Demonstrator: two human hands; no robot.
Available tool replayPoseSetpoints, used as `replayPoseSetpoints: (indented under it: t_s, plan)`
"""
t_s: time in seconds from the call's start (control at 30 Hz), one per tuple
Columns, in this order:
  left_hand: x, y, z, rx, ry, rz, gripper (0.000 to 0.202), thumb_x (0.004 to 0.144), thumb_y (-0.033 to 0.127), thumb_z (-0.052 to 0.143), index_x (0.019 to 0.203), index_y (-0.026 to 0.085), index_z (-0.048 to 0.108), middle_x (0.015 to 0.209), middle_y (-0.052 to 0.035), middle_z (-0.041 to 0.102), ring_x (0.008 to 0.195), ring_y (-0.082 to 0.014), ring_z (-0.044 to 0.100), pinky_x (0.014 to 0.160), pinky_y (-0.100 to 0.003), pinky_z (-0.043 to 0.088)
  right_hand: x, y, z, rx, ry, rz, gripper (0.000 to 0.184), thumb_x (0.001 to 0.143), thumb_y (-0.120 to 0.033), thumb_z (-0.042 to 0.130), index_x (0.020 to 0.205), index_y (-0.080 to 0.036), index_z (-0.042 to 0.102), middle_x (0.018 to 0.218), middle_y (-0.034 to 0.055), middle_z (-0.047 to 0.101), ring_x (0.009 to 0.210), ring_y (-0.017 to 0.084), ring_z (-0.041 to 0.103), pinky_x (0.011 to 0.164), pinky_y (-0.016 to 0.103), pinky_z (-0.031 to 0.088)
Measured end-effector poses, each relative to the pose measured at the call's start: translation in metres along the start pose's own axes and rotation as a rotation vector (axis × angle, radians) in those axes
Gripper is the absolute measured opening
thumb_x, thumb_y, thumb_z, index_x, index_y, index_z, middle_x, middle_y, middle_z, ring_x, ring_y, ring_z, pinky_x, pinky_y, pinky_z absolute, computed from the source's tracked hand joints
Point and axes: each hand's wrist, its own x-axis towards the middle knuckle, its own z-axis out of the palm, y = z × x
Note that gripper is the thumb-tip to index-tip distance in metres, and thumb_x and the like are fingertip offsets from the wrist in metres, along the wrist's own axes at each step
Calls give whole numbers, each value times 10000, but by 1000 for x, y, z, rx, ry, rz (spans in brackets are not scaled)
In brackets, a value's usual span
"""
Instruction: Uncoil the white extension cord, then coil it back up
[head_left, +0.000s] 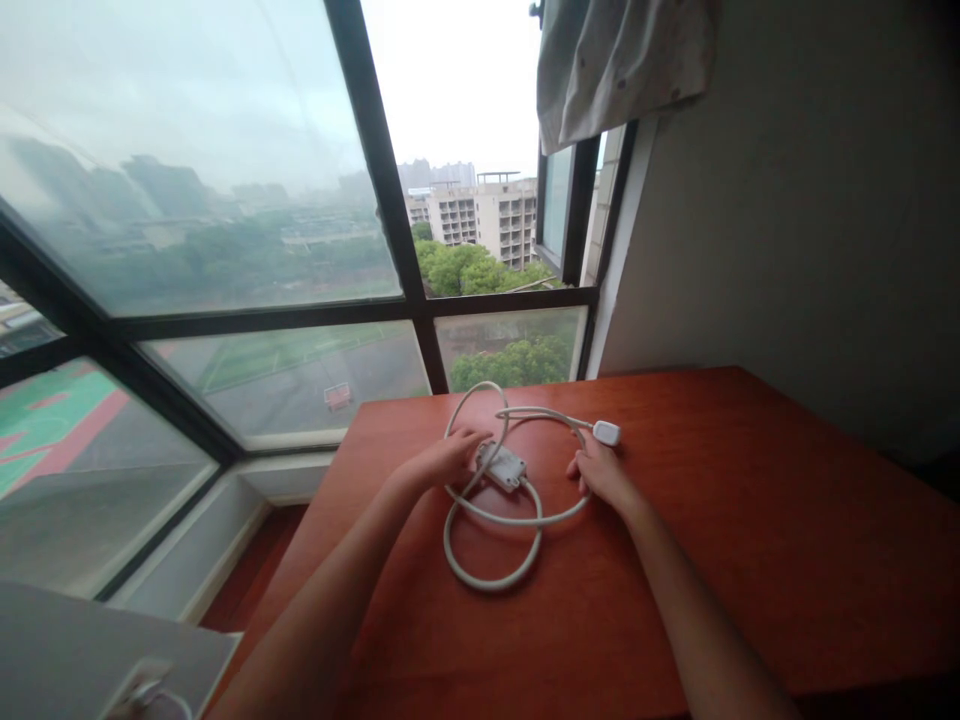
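A white extension cord lies in loose loops on the table, its cable (491, 585) crossing over itself several times. Its small white socket block (502, 467) rests in the middle of the loops. My left hand (450, 458) reaches in from the left, its fingers closed at the left end of the block, where the cable also passes. On the other side, my right hand (598, 470) has its fingers curled round the cable at the right of the loops. Just beyond that hand is the white plug (606, 432). The fingertips of both hands are partly hidden.
The reddish-brown wooden table (750, 520) reaches up to large dark-framed windows (409, 250). A curtain (622, 60) hangs at upper right beside a grey wall (765, 220). At lower left, a wall socket with a white cord (150, 690) shows on a pale surface.
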Motion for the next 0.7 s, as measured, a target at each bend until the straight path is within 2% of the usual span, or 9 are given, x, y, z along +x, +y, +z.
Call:
replayPoseSetpoints:
  t_s: [0.13,0.23,0.3,0.4,0.53,0.7]
  plan:
    - [9,7,0,39,-97,104,802,556,326,816,1304,213,551,1259,-122,515,822,-186,603,755,-281,510,-1,-2,1,-62,-7,-10,488,831,-71,355,1303,-169,437,588,-44,635,337,80,489,391,170,364]
    - [13,17,2,12,-109,142,806,543,363,827,1292,219,565,1246,-120,528,822,-188,598,726,-268,499,-2,-3,1,-77,-10,-9,461,835,-71,356,1274,-170,455,605,-35,641,344,81,489,401,175,371]
    - [14,23,5,-23,-92,168,742,566,334,811,1262,208,586,1226,-120,547,834,-189,593,721,-258,487,-3,-4,1,-79,-12,-9,444,843,-73,351,1261,-171,463,608,-32,638,339,83,483,395,180,368]
    - [14,28,8,-64,-47,184,543,599,244,753,1128,188,643,1145,-106,592,831,-186,580,691,-243,468,-4,-6,0,-90,-26,-17,425,851,-69,342,1242,-174,473,604,-34,630,339,84,486,391,181,362]
    - [7,28,10,-134,34,157,426,613,189,703,1034,192,634,944,-52,628,752,-163,552,643,-240,434,-6,-10,-2,-94,-44,-8,418,853,-55,334,1225,-183,475,588,-46,619,337,79,480,385,174,350]
    - [-8,30,10,-467,72,70,371,671,255,729,1005,188,582,896,-31,611,727,-144,564,619,-235,437,-6,-10,-4,-70,-64,0,418,846,-40,324,1210,-180,473,566,-57,607,331,78,476,378,168,345]
